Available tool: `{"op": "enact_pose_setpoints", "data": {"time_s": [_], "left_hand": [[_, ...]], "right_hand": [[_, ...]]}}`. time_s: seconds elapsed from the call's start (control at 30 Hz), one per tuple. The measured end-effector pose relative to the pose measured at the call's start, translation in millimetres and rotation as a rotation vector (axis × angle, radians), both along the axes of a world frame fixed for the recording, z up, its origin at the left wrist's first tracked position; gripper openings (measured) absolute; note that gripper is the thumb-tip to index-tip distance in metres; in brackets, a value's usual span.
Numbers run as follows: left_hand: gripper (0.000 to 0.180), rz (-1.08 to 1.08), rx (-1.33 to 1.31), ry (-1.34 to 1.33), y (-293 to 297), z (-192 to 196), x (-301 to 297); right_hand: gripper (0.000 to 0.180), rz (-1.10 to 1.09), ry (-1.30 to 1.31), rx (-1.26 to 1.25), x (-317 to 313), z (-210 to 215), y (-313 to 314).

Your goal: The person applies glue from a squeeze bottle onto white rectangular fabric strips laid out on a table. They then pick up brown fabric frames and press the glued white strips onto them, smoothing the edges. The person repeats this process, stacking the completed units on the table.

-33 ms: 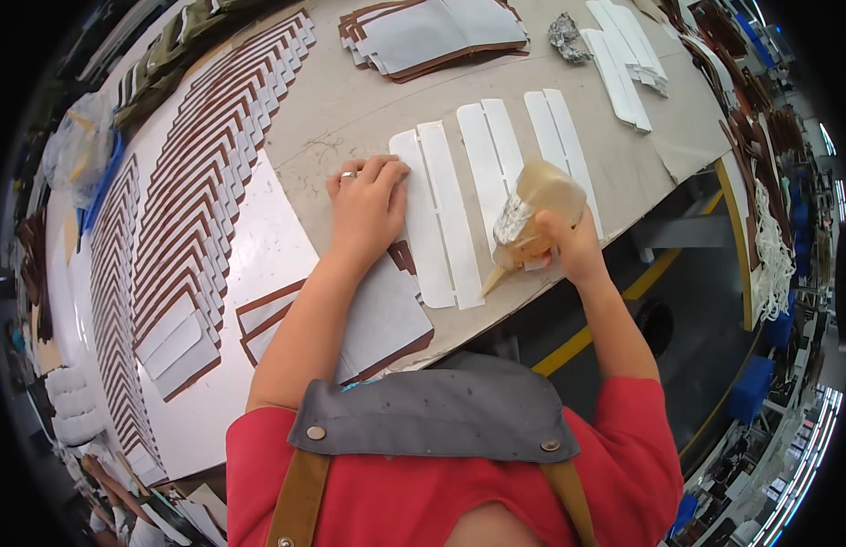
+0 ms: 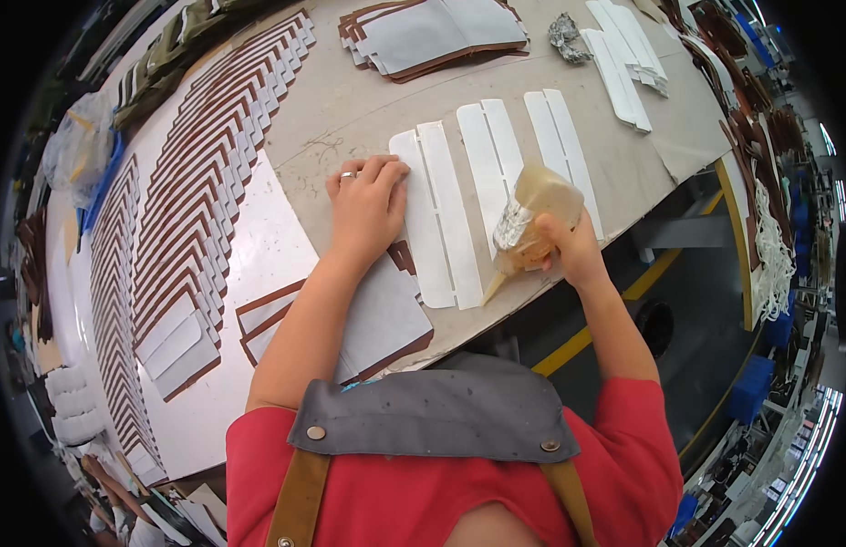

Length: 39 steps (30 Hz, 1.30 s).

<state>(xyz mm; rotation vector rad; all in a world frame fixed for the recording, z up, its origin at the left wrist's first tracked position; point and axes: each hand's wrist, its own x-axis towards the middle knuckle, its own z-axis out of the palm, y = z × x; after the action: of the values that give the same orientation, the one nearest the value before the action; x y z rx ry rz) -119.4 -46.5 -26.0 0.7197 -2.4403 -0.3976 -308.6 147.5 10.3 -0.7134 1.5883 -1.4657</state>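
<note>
My right hand (image 2: 573,244) is closed around a squeeze bottle (image 2: 549,196) of cloudy yellowish plastic with silvery tape about it. The bottle is tilted, its pointed nozzle (image 2: 493,286) down at the near right edge of the leftmost white strip piece (image 2: 434,214). My left hand (image 2: 368,205), a ring on one finger, lies palm down with bent fingers against that piece's left edge. To the right lie two more slotted white pieces, a middle one (image 2: 485,137) and a right one (image 2: 558,137); the bottle and my right hand partly cover them.
Long overlapping rows of brown-edged white panels (image 2: 199,196) cover the table's left side. Brown-edged panels (image 2: 386,319) lie under my left forearm, and another stack (image 2: 441,36) at the back. Crumpled foil (image 2: 567,38) and more white strips (image 2: 623,77) are at back right. The table's edge runs below my right hand.
The bottle has tilted very slightly in my right hand, its nozzle staying near the same spot. My left hand and the white pieces have not moved.
</note>
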Motion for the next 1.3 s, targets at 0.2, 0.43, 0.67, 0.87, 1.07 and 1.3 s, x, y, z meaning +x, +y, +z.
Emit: {"op": "enact_pose_setpoints", "data": {"time_s": [0.2,0.43,0.67,0.87,1.07,1.3], "left_hand": [[0.017,0.001,0.0,-0.032,1.0,5.8,0.1],[0.017,0.001,0.044,-0.108,2.3,12.9,-0.4],[0.023,-0.069,0.071,-0.265,14.0,37.6,9.5],[0.025,-0.135,0.014,-0.406,14.4,41.8,12.6],[0.022,-0.118,-0.055,-0.439,14.9,38.6,14.8],[0.021,-0.126,-0.07,-0.415,15.8,39.4,18.7]], "right_hand": [[0.051,-0.179,-0.126,-0.323,-44.4,12.2,-36.6],[0.046,-0.232,0.229,-0.293,-90.4,21.5,-97.4],[0.047,-0.186,0.068,-0.318,-94.0,10.6,-110.3],[0.048,-0.195,0.079,-0.31,-94.6,9.4,-105.8],[0.046,-0.292,0.153,-0.189,-123.7,28.0,-82.0],[0.06,-0.085,0.869,0.491,-182.5,52.3,-29.7]]}}
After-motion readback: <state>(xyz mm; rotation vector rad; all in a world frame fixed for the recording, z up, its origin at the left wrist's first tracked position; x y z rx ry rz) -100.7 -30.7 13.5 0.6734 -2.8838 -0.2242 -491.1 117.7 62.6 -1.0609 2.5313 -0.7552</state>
